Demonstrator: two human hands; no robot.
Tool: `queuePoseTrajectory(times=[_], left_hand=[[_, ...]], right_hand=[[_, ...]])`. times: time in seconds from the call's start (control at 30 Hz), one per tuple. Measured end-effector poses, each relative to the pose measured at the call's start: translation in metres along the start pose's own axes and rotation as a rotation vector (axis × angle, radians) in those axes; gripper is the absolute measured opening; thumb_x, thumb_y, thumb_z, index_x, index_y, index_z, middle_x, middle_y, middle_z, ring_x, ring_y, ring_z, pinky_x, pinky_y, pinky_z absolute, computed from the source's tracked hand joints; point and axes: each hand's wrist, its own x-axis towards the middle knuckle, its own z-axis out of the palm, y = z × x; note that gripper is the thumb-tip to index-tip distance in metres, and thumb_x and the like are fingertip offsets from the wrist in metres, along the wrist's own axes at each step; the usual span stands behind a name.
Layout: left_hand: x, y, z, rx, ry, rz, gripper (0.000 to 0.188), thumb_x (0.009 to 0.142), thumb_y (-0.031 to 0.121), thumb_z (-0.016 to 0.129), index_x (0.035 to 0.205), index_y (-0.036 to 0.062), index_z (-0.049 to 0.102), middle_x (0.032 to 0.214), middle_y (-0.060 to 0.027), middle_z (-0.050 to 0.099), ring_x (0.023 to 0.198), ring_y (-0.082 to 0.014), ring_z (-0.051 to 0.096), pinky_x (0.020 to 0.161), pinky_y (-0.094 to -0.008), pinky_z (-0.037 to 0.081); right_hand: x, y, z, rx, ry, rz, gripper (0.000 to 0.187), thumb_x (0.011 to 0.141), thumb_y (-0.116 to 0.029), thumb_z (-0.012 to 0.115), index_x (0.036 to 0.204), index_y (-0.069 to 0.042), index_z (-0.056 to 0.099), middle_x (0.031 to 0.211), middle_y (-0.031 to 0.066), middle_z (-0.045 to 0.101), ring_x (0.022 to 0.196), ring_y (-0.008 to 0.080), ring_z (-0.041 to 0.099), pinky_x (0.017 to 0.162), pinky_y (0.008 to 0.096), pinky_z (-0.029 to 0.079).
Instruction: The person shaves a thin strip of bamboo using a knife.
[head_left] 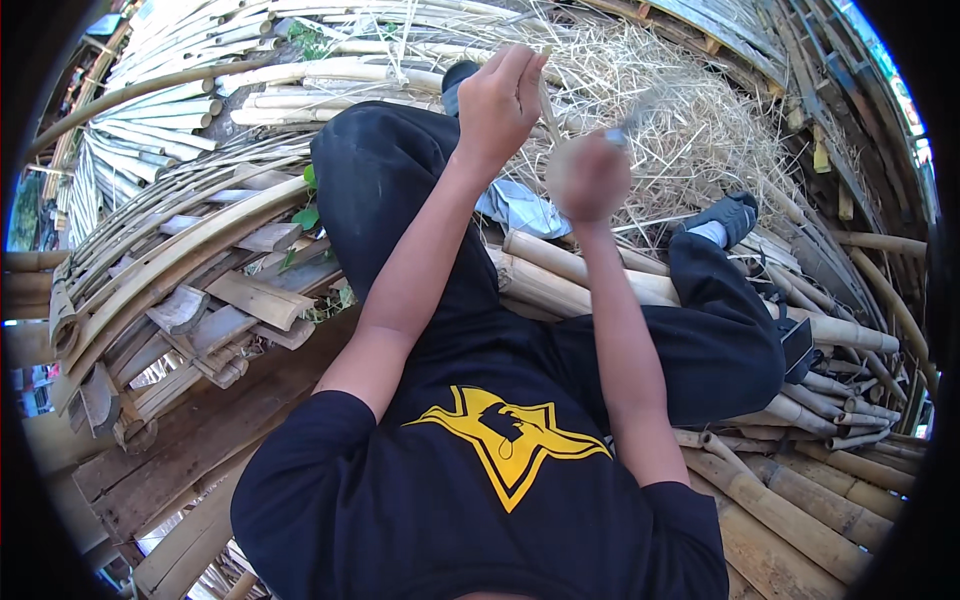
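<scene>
Raised above my left knee, my left hand [500,105] is closed with its fingertips pinched together. A thin pale bamboo strip [548,112] hangs from those fingertips down toward my other hand. My right hand [592,180], smeared in the picture, is closed around the handle of a knife [640,108]. The knife's blade is blurred and points up and to the right; a shiny metal part shows just above the fist. Most of the handle is hidden in the hand. Knife and strip are close together, but whether they touch I cannot tell.
Pale shavings [690,140] cover the ground beyond my hands. Bamboo poles [590,280] lie between my legs, and a pale cloth or sack [522,207] rests near them. Split bamboo pieces [260,300] are stacked at left. A dark flat object [797,345] is by my right knee.
</scene>
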Motion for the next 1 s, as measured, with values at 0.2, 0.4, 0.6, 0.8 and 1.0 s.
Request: queuePoseTrajectory(times=[0.2, 0.4, 0.6, 0.8, 1.0], left_hand=[[0.000, -0.009, -0.010, 0.076, 0.030, 0.020, 0.017, 0.089, 0.012, 0.056, 0.076, 0.0033, 0.051, 0.065, -0.0124, 0.053, 0.055, -0.0339, 0.052, 0.048, -0.0383, 0.040], [0.000, -0.007, -0.002, 0.002, 0.034, -0.021, 0.018, 0.089, 0.014, 0.057, 0.076, 0.0032, 0.051, 0.063, -0.0116, 0.051, 0.050, -0.0303, 0.050, 0.045, -0.0365, 0.037], [0.007, -0.012, -0.005, -0.064, 0.041, -0.141, 0.021, 0.089, 0.016, 0.060, 0.073, 0.0028, 0.053, 0.058, -0.0092, 0.049, 0.043, -0.0237, 0.044, 0.042, -0.0318, 0.033], [0.005, -0.014, -0.001, -0.036, 0.073, -0.101, 0.027, 0.087, 0.018, 0.063, 0.069, 0.0031, 0.050, 0.055, -0.0070, 0.048, 0.041, -0.0198, 0.042, 0.041, -0.0307, 0.031], [0.003, -0.006, 0.001, 0.013, 0.064, -0.036, 0.026, 0.087, 0.015, 0.062, 0.067, 0.0046, 0.048, 0.056, -0.0081, 0.048, 0.043, -0.0248, 0.046, 0.041, -0.0340, 0.033]], right_hand=[[-0.042, 0.079, -0.001, -0.619, -0.506, 0.912, 0.043, 0.091, -0.036, 0.045, 0.100, 0.003, 0.062, 0.087, 0.0230, 0.064, 0.078, 0.0344, 0.062, 0.071, 0.0425, 0.048], [0.002, 0.041, -0.030, -0.688, -0.777, 0.998, 0.043, 0.082, -0.036, 0.060, 0.090, 0.007, 0.062, 0.093, 0.0296, 0.063, 0.092, 0.0408, 0.062, 0.082, 0.0453, 0.046], [0.022, 0.004, -0.066, -0.977, -0.541, 0.658, 0.040, 0.085, -0.033, 0.058, 0.093, 0.006, 0.061, 0.088, 0.0286, 0.063, 0.086, 0.0401, 0.062, 0.074, 0.0467, 0.047], [0.050, -0.096, -0.024, -0.489, -0.104, 0.164, 0.023, 0.095, -0.018, 0.046, 0.092, 0.004, 0.052, 0.069, 0.0158, 0.058, 0.059, 0.0320, 0.058, 0.055, 0.0396, 0.042], [-0.030, 0.025, 0.002, -0.718, -0.481, 0.711, 0.032, 0.095, -0.026, 0.040, 0.108, 0.003, 0.045, 0.088, 0.0355, 0.057, 0.085, 0.0543, 0.052, 0.074, 0.0572, 0.040]])
